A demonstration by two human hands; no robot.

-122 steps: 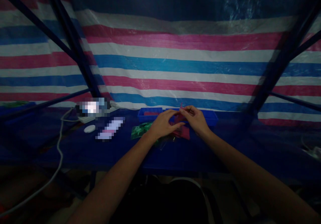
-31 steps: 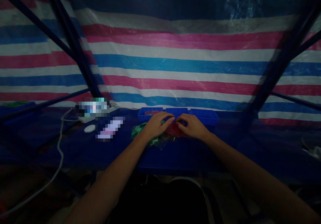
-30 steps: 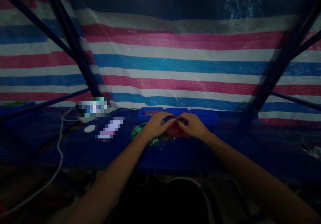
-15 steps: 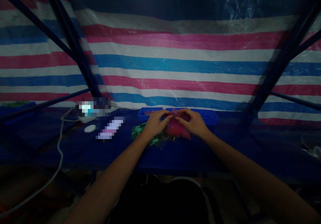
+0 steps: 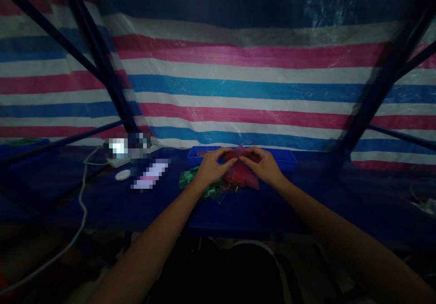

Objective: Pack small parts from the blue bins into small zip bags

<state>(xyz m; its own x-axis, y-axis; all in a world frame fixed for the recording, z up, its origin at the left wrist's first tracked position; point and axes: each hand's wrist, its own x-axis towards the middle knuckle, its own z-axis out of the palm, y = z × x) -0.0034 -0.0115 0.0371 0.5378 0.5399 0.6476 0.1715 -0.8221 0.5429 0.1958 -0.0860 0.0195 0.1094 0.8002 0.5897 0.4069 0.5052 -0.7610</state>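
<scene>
A red plastic pouch (image 5: 242,175) lies folded under both hands, its upper edge rising in front of the blue tray. My left hand (image 5: 213,168) pinches its upper left corner, and my right hand (image 5: 261,165) grips its top edge. Their fingertips nearly meet. A green printed packet (image 5: 189,178) and a clear plastic wrapper (image 5: 220,196) lie just below my left hand, partly hidden by it.
A long blue tray (image 5: 282,159) with a red item inside stands behind my hands. To the left on the blue table (image 5: 238,215) are a white oval object (image 5: 122,174), a blurred flat item (image 5: 150,174), and a power strip (image 5: 117,162) with a white cable (image 5: 81,206).
The red pouch has been raised and folded upward between my hands, showing more of its surface. My fingers have shifted from lying over it to pinching its top edge.
</scene>
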